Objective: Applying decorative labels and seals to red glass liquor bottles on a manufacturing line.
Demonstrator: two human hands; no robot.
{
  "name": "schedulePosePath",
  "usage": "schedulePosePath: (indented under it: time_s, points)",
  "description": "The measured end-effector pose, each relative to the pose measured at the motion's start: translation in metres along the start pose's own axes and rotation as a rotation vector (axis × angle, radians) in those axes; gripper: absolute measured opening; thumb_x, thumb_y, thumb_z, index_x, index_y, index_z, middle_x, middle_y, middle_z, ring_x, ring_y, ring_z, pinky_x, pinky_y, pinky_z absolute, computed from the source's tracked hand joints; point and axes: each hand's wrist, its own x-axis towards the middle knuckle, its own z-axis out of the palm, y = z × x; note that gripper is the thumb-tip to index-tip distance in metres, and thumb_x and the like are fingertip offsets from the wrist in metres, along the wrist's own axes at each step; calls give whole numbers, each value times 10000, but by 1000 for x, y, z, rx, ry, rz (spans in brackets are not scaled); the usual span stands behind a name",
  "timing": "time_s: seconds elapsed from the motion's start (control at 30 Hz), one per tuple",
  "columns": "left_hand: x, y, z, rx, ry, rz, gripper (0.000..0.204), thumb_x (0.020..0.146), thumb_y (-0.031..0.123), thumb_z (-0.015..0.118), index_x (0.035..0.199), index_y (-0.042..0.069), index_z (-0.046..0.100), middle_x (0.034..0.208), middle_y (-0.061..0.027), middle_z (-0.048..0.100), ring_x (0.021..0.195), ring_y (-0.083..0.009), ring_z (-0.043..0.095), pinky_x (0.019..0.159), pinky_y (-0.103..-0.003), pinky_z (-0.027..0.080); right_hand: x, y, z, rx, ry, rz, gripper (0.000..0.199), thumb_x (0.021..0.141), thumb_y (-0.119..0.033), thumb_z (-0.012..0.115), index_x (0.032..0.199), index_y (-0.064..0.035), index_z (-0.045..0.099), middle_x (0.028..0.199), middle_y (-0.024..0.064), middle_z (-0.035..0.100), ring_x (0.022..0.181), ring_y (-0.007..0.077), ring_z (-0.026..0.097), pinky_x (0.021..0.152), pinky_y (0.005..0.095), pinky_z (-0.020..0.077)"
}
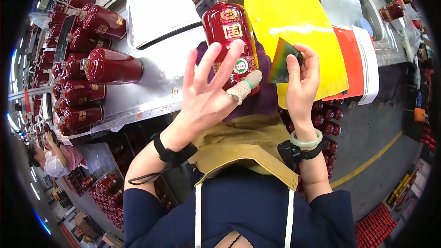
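A glossy dark-red bottle point(225, 23) with gold markings and a round green-and-white sticker lies on a purple cloth point(262, 53), neck pointing away from me. Over its lower part my left hand point(206, 96) is open, fingers spread, with a knitted finger cover point(247, 87) on the thumb. Whether the hand touches the glass I cannot tell. To the right of the bottle, my right hand point(303, 80) is closed on a thin dark-green flat piece point(280, 64) with a rainbow sheen, pinched between thumb and fingers.
Several red bottles point(115, 66) stand along the left of the metal table. A white-lined tray point(161, 9) sits beyond them. On the right are a yellow sheet point(294, 14), a red sheet point(349, 59) and a metal tray point(342, 4). Another person point(55, 158) is at far left.
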Motion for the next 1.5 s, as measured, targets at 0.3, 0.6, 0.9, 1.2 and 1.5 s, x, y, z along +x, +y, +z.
schedulePosePath:
  time_s: [0.3,0.6,0.9,1.2,1.5]
  points:
    - [-8,-3,9,-62,55,153,326,788,300,821,1101,391,804,1504,-65,591,1442,-364,398,1211,-577,284,5,-13,-13,-96,-63,-109,291,1026,-2,613,1312,8,558,1230,90,633,1124,147,608,1002,298,471]
    - [-38,3,11,-129,150,-194,591,697,226,886,1267,167,743,1460,-175,619,1355,-406,551,1153,-548,371,-5,-14,-16,-262,-332,-588,234,780,90,721,958,-63,725,993,78,759,918,271,711,849,369,548]
    - [-29,9,13,-350,200,-317,750,657,132,916,1313,-100,636,1409,-262,627,1253,-378,634,1092,-495,439,6,-22,-23,-398,-293,-807,239,786,-9,723,998,-92,795,1044,43,760,884,220,652,802,343,514]
    - [-27,8,15,-461,226,-392,829,623,122,913,1361,-100,606,1481,-241,573,1271,-375,592,1063,-467,453,57,-69,23,-639,-296,-928,232,809,-75,765,1037,-69,730,879,37,694,726,230,585,660,369,479]
    - [-11,16,-4,-248,-45,-211,691,676,137,867,1336,280,719,1644,-270,322,1478,-496,303,1181,-617,312,116,-55,24,-588,-272,-1009,264,795,-7,745,1049,-79,729,887,57,714,804,268,638,756,388,497]
